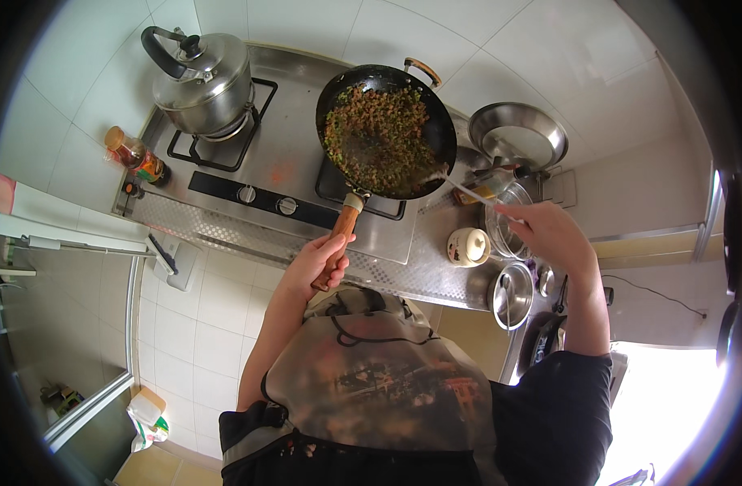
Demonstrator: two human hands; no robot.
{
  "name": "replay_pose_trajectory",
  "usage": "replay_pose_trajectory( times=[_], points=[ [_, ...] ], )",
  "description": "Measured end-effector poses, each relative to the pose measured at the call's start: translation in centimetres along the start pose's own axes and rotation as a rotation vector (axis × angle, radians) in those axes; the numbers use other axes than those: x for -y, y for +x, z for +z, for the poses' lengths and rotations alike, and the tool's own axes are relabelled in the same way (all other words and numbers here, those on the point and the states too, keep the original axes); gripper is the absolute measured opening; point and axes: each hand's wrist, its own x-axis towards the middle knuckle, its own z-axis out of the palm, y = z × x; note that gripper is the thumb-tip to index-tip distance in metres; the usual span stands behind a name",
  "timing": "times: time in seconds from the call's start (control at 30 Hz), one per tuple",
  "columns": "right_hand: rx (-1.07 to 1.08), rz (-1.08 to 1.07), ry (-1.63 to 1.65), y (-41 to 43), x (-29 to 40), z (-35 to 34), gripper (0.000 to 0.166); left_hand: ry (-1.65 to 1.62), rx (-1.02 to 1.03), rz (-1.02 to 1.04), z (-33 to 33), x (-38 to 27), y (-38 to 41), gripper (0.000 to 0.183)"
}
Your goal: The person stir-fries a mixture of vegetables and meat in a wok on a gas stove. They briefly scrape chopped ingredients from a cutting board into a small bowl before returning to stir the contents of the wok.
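Observation:
My left hand (322, 262) is closed around the wooden handle of a black wok (440, 130), which sits over the right burner and is tilted. Chopped green and reddish-brown food (380, 136) covers much of the wok's inside. My right hand (544, 234) grips the light-coloured handle of a utensil (473, 195). The far end of this utensil reaches the food at the wok's lower right rim; its head is partly hidden and blurred. A lidded ceramic jar (468, 247) stands on the counter below my right hand, beside a glass bowl (505, 228).
A steel kettle (204, 91) stands on the left burner, with a sauce bottle (137, 157) near it. At the right are a large steel basin (518, 130) against the wall and a steel bowl (519, 297) holding a spoon. Two control knobs line the cooktop's front.

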Motion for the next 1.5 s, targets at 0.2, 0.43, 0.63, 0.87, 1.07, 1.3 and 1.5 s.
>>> replay_pose_trajectory(
  times=[0.2,0.43,0.63,0.87,1.07,1.3,1.5],
  points=[
    [-0.262,-0.184,0.080,8.9,-2.8,7.1,0.032,0.015,0.004,-0.004,-0.1,-0.3,0.2,0.039],
    [-0.025,0.126,0.149,8.2,0.5,-0.1,0.029,-0.003,-0.023,0.025,-0.5,0.2,-0.1,0.039],
    [0.158,0.273,0.284,11.4,-6.8,0.6,0.033,0.040,0.010,0.008,0.3,-0.3,0.2,0.039],
    [-0.070,-0.051,0.569,16.9,-3.1,7.4,0.034,0.016,-0.024,0.002,-0.1,-0.2,-0.2,0.039],
    [-0.275,-0.202,-0.098,11.4,-3.0,6.2,0.040,0.031,-0.018,0.004,-0.2,-0.2,-0.2,0.040],
    [0.011,0.286,0.198,10.2,-4.7,-1.4,0.027,0.022,-0.031,0.011,0.0,-0.2,-0.2,0.041],
    [0.469,0.274,0.269,12.3,-8.0,-2.6,0.014,0.027,-0.031,0.011,0.2,-0.3,-0.2,0.042]
  ],
)
